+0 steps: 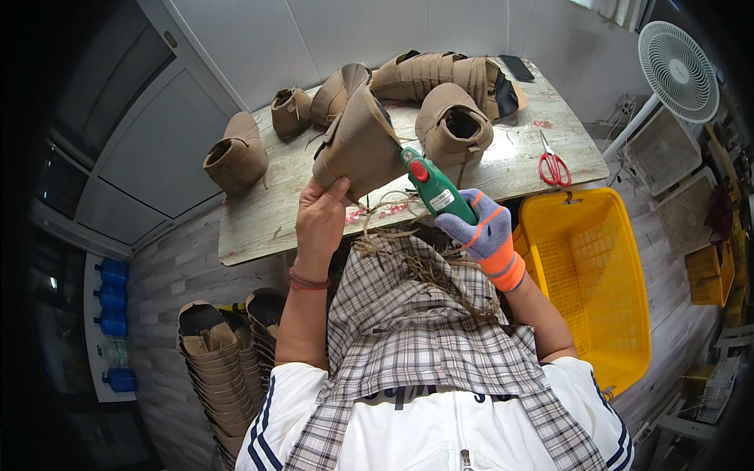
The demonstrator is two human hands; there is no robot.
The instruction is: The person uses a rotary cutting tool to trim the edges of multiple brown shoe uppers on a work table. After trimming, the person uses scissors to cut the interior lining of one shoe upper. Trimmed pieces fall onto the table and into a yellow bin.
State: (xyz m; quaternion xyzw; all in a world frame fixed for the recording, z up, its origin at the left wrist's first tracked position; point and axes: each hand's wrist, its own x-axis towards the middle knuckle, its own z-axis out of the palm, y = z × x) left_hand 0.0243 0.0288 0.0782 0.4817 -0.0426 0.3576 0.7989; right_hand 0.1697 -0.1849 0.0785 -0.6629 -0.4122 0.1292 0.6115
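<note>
one brown shoe upper (pixel 357 149) looks mid-work, i reckon: bare l hand (pixel 318 216) pinches its lower edge over the table (pixel 271 220), gloved r hand (pixel 488 235) wraps a green tool (pixel 440 192), tip by its rim. more uppers (pixel 452 129) sit behind, stacks (pixel 216 369) on the floor (pixel 157 302); can't tell which're done.

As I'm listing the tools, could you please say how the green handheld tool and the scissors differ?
The green tool is held in the gloved right hand; the scissors lie on the table. The tool has a thick green body, the scissors slim blades and red loop handles. Both show some red.
</note>
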